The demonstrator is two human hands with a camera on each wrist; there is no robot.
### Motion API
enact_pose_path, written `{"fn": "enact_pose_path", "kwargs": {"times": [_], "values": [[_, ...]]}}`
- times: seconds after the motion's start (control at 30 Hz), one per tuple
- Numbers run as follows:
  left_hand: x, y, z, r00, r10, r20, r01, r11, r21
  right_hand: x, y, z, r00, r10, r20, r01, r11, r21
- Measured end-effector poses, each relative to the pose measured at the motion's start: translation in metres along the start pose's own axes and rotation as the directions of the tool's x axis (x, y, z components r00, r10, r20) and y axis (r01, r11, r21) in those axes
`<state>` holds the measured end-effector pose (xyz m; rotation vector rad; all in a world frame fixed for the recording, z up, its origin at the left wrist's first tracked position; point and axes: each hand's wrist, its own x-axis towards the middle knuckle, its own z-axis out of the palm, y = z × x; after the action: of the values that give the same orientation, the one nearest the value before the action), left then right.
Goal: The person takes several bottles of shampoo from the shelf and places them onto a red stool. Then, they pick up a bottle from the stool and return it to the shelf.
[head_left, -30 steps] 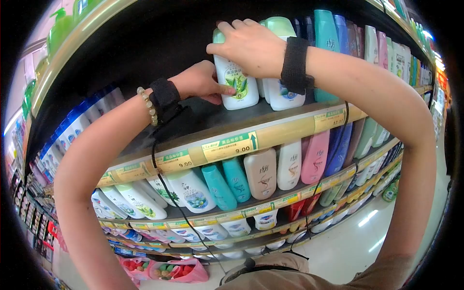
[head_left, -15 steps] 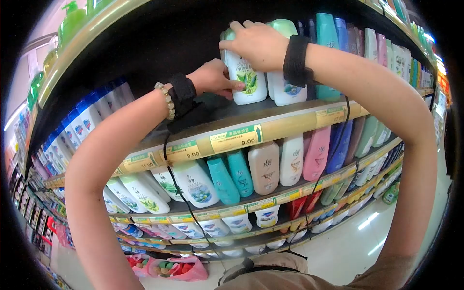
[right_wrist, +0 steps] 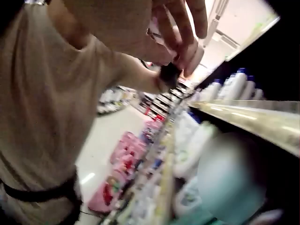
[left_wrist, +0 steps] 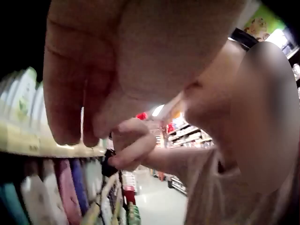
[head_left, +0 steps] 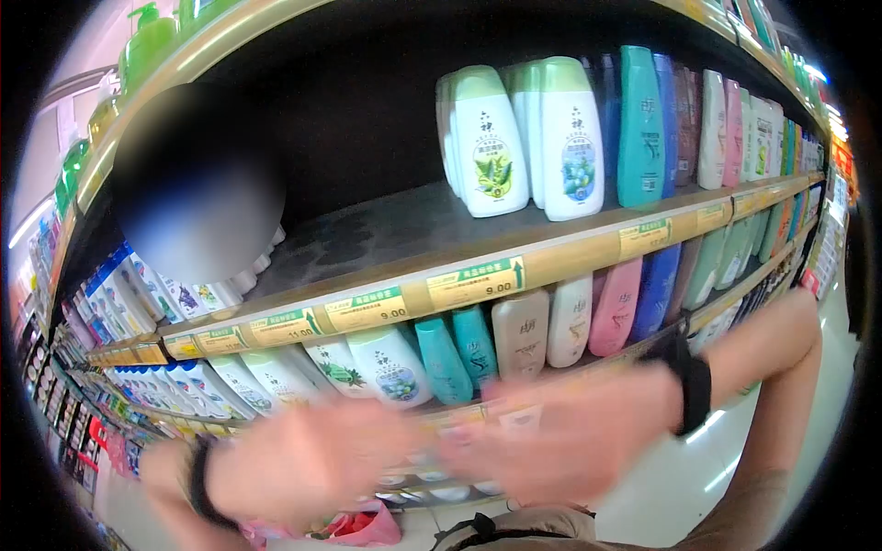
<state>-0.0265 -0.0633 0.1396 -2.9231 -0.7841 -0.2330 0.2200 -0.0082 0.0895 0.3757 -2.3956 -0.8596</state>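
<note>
"Which step is in hand?"

"Straightening the shelf, seemingly — the green-capped bottles stand upright on it, beside a teal bottle. Both hands are clear of them."

"And the fingers?"

"The left hand's lie straight, close together; the right hand's bend loosely, spread unclear. Neither visibly holds anything."

"Next?"

"Probably a light, square nudge."

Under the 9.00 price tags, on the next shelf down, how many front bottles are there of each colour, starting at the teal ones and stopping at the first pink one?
Teal bottles: 2
Light brown bottle: 1
White bottle: 1
Pink bottle: 1
Total: 5
</note>
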Motion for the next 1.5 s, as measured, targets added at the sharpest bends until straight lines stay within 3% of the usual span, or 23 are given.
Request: {"fn": "enact_pose_path", "kwargs": {"times": [0.03, 0.1, 0.17, 0.27, 0.3, 0.37, 0.4, 0.43, 0.5, 0.57, 0.6, 0.63, 0.7, 0.77, 0.83, 0.9, 0.93, 1.03, 1.17, 1.2, 1.3, 1.33, 1.5], "values": [[-0.019, 0.011, 0.020, 0.973, 0.057, 0.224, -0.005, 0.974, -0.226, 0.003, -0.024, -0.004, 0.997, -0.071, -0.017, 0.073, 0.987, 0.141], [-0.043, 0.013, 0.064, 0.974, -0.027, 0.226, 0.139, 0.858, -0.495, 0.007, -0.062, -0.008, 0.994, -0.090, -0.067, 0.111, 0.877, 0.468], [-0.060, 0.003, 0.119, 0.960, -0.093, 0.265, 0.261, 0.643, -0.720, -0.004, -0.078, -0.005, 0.985, 0.026, 0.172, -0.136, 0.728, 0.672], [-0.074, -0.004, 0.188, 0.931, -0.122, 0.344, 0.363, 0.225, -0.904, -0.030, -0.092, 0.007, 0.889, 0.279, 0.363, -0.396, 0.867, 0.302], [-0.073, -0.003, 0.205, 0.929, -0.106, 0.356, 0.366, 0.100, -0.925, -0.033, -0.103, 0.020, 0.884, 0.364, 0.294, -0.456, 0.814, 0.360], [-0.072, 0.000, 0.237, 0.950, -0.005, 0.313, 0.313, 0.070, -0.947, -0.039, -0.139, 0.051, 0.810, 0.561, 0.168, -0.573, 0.698, 0.430], [-0.057, 0.013, 0.217, 0.905, -0.109, 0.411, 0.393, -0.156, -0.906, -0.036, -0.159, 0.062, 0.701, 0.700, 0.141, -0.682, 0.597, 0.423], [-0.044, 0.017, 0.224, 0.968, -0.138, 0.211, 0.213, 0.001, -0.977, -0.029, -0.179, 0.074, 0.569, 0.815, 0.110, -0.771, 0.482, 0.415], [-0.027, 0.025, 0.242, 0.920, -0.209, 0.332, 0.359, 0.104, -0.927, -0.011, -0.212, 0.097, 0.284, 0.959, 0.015, -0.881, 0.255, 0.399], [-0.013, 0.030, 0.259, 0.973, -0.158, 0.167, 0.206, 0.277, -0.939, 0.013, -0.230, 0.112, 0.089, 0.991, -0.104, -0.918, 0.122, 0.378], [-0.007, 0.037, 0.263, 0.987, -0.140, 0.085, 0.128, 0.340, -0.932, 0.023, -0.234, 0.096, 0.065, 0.996, -0.061, -0.932, 0.083, 0.353], [-0.002, 0.043, 0.251, 0.949, -0.068, 0.308, 0.314, 0.116, -0.942, 0.030, -0.247, 0.099, -0.020, 0.996, -0.087, -0.909, 0.018, 0.417], [0.001, 0.056, 0.241, 0.944, 0.025, 0.329, 0.320, 0.180, -0.930, 0.030, -0.260, 0.078, 0.015, 0.997, -0.077, -0.956, 0.037, 0.291], [-0.001, 0.080, 0.247, 0.952, 0.069, 0.299, 0.284, 0.169, -0.944, 0.032, -0.282, 0.056, -0.039, 0.978, -0.205, -0.993, -0.016, 0.113], [-0.006, 0.108, 0.247, 0.920, 0.177, 0.350, 0.309, 0.224, -0.924, 0.041, -0.317, 0.035, -0.140, 0.946, -0.292, -0.986, -0.161, -0.050], [-0.015, 0.135, 0.267, 0.960, 0.228, 0.163, 0.048, 0.441, -0.896, 0.064, -0.351, 0.018, -0.357, 0.854, -0.380, -0.904, -0.418, -0.089], [-0.021, 0.154, 0.259, 0.950, 0.276, 0.147, 0.014, 0.434, -0.901, 0.078, -0.368, 0.013, -0.451, 0.782, -0.430, -0.839, -0.536, -0.094], [-0.046, 0.202, 0.267, 0.827, 0.537, 0.168, -0.111, 0.448, -0.887, 0.128, -0.419, 0.004, -0.480, 0.612, -0.628, -0.772, -0.635, -0.030], [-0.086, 0.275, 0.278, 0.624, 0.781, 0.041, -0.310, 0.295, -0.904, 0.217, -0.498, 0.001, -0.577, 0.481, -0.661, -0.574, -0.814, -0.091], [-0.094, 0.299, 0.275, 0.531, 0.847, -0.027, -0.318, 0.169, -0.933, 0.235, -0.515, 0.001, -0.534, 0.423, -0.732, -0.521, -0.847, -0.110], [-0.122, 0.360, 0.250, 0.390, 0.919, 0.063, -0.364, 0.216, -0.906, 0.283, -0.559, 0.005, -0.542, 0.144, -0.828, -0.277, -0.961, 0.014], [-0.134, 0.378, 0.249, 0.395, 0.918, 0.025, -0.284, 0.148, -0.947, 0.295, -0.569, 0.001, -0.496, 0.074, -0.865, -0.236, -0.970, 0.052], [-0.174, 0.446, 0.245, 0.177, 0.984, -0.001, -0.347, 0.062, -0.936, 0.330, -0.614, 0.006, -0.288, -0.216, -0.933, -0.066, -0.967, 0.244]]}}
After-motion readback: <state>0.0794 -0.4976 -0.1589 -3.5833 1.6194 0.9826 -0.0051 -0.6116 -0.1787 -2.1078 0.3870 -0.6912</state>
